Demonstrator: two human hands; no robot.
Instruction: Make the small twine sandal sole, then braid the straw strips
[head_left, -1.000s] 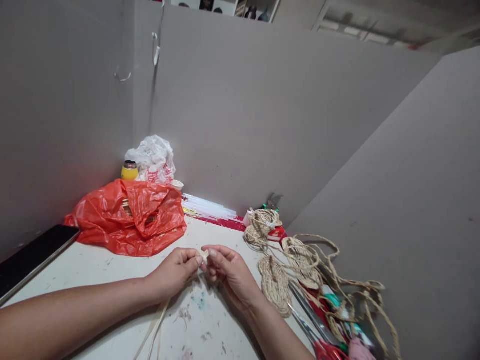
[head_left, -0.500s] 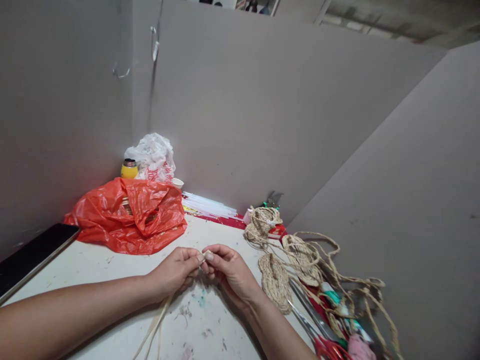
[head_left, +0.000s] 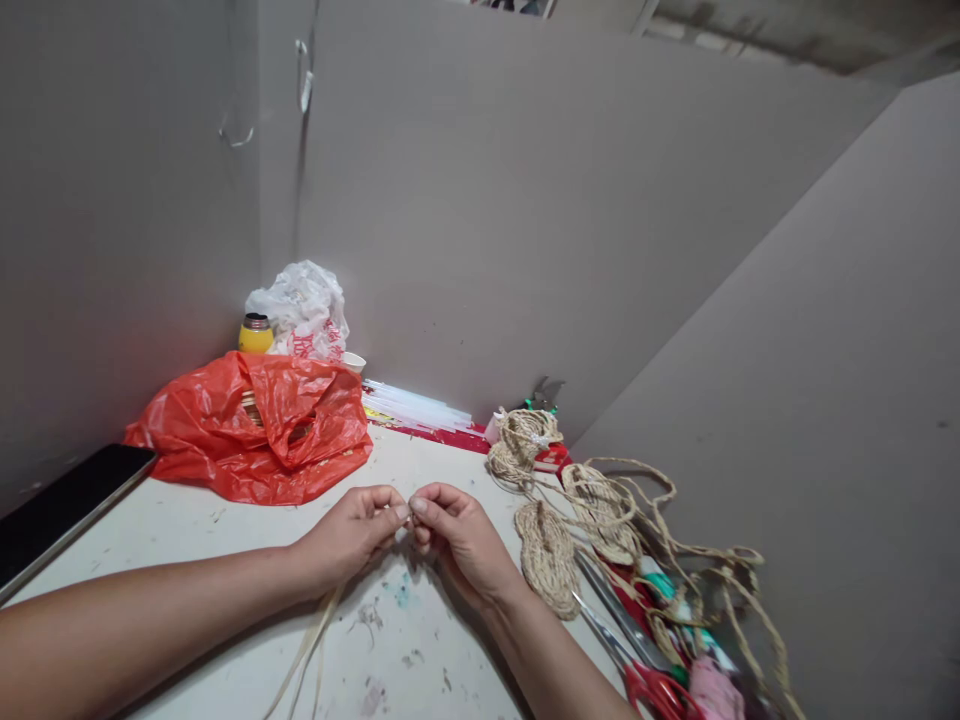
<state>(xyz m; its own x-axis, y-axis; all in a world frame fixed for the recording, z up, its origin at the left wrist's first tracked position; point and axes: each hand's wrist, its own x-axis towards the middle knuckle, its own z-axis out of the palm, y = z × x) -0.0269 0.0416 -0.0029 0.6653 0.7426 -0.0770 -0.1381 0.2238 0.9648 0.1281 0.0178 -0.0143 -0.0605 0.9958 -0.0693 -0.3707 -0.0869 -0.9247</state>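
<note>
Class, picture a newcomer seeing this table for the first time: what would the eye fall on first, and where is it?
Probably the crumpled red plastic bag, bright against the pale table, at its back left. Next, the left hand and right hand, fingertips together near the middle, with pale strips trailing below the left. Then the tangled rope along the right side, beside red-handled scissors.

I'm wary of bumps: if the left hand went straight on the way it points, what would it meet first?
Most likely the right hand, almost at once: it faces the left hand at close quarters. Whether they already touch is hard to tell.
</note>
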